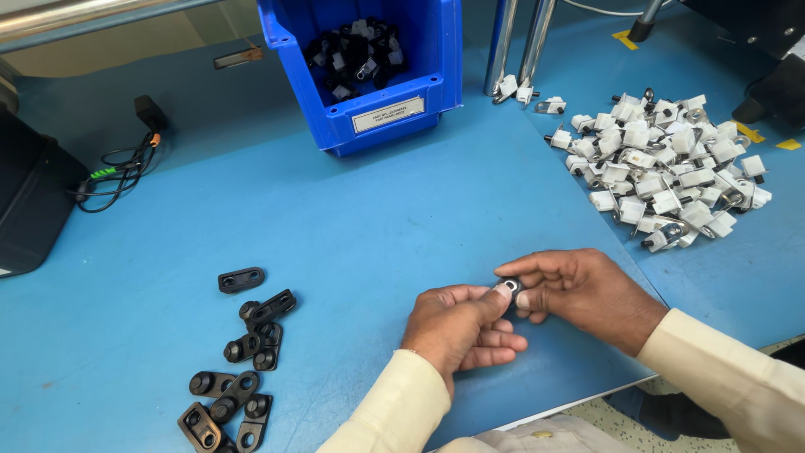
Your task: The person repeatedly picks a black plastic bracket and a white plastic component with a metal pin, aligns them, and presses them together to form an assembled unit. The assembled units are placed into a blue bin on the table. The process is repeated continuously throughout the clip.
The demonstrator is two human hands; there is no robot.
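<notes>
1. The left hand (pixel 457 327) and the right hand (pixel 579 294) meet low in the middle of the blue table (pixel 352 226), fingertips touching.
2. Between them sits a small black part (pixel 511 288) with a metal ring at its end. The left thumb and forefinger pinch it from below, and the right thumb and forefinger close on it from above, so both hands grip the same piece (most of it is hidden by the fingers).
3. The other fingers of the left hand curl loosely inward under the palm; those of the right hand are bent and rest near the table surface.
4. To the left of the hands lies a loose group of black brackets (pixel 243 361), flat pieces with round holes, scattered toward the table's near edge.
5. To the upper right, well apart from the hands, is a heap of white plastic parts (pixel 662 172) with metal tabs.
6. At the back stands a blue bin (pixel 377 101) holding a mix of black and white pieces.
7. A black cable (pixel 122 172) lies coiled at the far left, beside a dark box (pixel 29 201).
</notes>
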